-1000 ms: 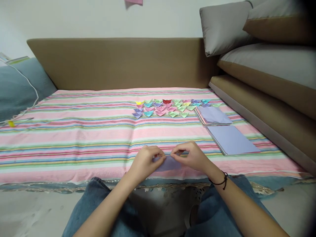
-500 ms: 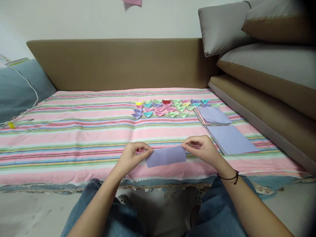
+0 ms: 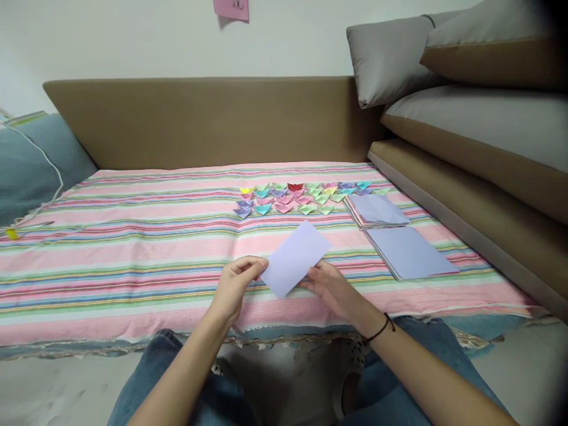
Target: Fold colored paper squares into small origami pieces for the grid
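A light purple sheet of paper [image 3: 295, 258] is held up at a slant above the striped cloth. My left hand [image 3: 236, 284] pinches its left corner between thumb and fingers. At the lower right edge of the sheet, my right hand [image 3: 335, 290] is closed, with its fingertips touching the edge and partly behind it. Beyond the hands, small folded paper shapes in many colours, such as a red one [image 3: 295, 187] and a yellow one [image 3: 247, 190], lie in rows.
Two stacks of paper lie to the right, a farther stack [image 3: 379, 210] and a nearer stack [image 3: 410, 253]. Large cushions [image 3: 479, 118] are piled on the right side. A brown backboard [image 3: 208, 121] stands behind the striped cloth [image 3: 133, 248]. A white cable [image 3: 44, 157] runs at the left.
The purple paper has turned from lying crosswise to slanting, showing a taller face. My right hand has left its upper right corner and moved left and down to the lower edge.
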### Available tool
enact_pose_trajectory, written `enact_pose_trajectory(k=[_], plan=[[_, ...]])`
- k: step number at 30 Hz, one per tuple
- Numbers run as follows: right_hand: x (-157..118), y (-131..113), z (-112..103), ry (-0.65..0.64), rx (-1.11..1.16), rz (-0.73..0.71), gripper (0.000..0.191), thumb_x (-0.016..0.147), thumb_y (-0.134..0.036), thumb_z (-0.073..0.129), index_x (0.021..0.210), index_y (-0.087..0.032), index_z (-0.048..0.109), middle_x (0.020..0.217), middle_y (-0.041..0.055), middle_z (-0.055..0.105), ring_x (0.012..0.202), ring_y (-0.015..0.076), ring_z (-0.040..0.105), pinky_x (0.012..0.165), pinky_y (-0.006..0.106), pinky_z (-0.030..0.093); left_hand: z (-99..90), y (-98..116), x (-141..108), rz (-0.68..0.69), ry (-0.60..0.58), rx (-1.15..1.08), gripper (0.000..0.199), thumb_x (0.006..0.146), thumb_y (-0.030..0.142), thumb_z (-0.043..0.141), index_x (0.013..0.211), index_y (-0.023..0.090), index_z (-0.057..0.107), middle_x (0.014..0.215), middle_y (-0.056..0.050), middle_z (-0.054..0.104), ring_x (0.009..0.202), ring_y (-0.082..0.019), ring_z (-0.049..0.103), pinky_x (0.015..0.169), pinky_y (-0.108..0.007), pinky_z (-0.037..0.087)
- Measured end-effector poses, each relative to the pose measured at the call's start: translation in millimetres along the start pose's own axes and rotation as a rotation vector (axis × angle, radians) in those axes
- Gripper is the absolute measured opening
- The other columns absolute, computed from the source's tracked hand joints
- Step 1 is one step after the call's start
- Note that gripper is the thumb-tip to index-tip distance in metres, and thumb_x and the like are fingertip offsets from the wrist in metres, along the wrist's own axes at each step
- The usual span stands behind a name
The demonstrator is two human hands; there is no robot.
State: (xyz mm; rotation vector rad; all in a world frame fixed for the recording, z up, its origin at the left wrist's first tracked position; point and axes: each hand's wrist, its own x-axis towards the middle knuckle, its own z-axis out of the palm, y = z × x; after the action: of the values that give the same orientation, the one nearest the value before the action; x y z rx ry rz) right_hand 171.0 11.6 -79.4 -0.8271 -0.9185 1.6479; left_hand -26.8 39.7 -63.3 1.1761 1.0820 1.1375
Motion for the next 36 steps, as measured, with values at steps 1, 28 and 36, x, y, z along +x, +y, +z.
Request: enact_pose_trajectory(k=[1, 28, 36], plan=[[1.1, 6.7, 5.9, 0.073, 0.035, -0.038, 0.041, 0.065, -0.041, 0.075, 0.097, -0.018, 0.063, 0.103, 0.0083, 0.067, 0.096, 0.0244, 0.062, 0.084, 0.038, 0.051, 5.0, -0.5, -1.2, -0.011, -0.020, 0.000, 0.016, 0.068, 0.032, 0.071, 0.068, 0.017, 0.069, 0.070, -0.002, 0.065, 0.064, -0.012, 0.054, 0.060, -0.024, 0.043], [6.2, -6.4, -4.3, 0.071, 0.003, -0.113, 0.026, 0.073, -0.043, 0.068, 0.081, -0.018, 0.069, 0.075, 0.0018, 0.067, 0.064, 0.0146, 0.059, 0.060, 0.026, 0.049, 31.5, -13.6, -2.2, 0.139, -0.025, 0.076, 0.029, 0.073, 0.028, 0.067, 0.098, 0.016, 0.065, 0.079, -0.004, 0.065, 0.071, -0.015, 0.061, 0.060, -0.023, 0.047], [11.3, -3.9, -3.1, 0.025, 0.023, -0.181, 0.024, 0.070, -0.039, 0.072, 0.086, -0.022, 0.070, 0.080, 0.0012, 0.067, 0.067, 0.0136, 0.060, 0.062, 0.025, 0.051, 39.7, -11.1, -3.6, 0.060, -0.155, 0.029, 0.047, 0.071, 0.034, 0.069, 0.113, 0.015, 0.060, 0.094, -0.009, 0.069, 0.087, -0.021, 0.064, 0.076, -0.030, 0.050]])
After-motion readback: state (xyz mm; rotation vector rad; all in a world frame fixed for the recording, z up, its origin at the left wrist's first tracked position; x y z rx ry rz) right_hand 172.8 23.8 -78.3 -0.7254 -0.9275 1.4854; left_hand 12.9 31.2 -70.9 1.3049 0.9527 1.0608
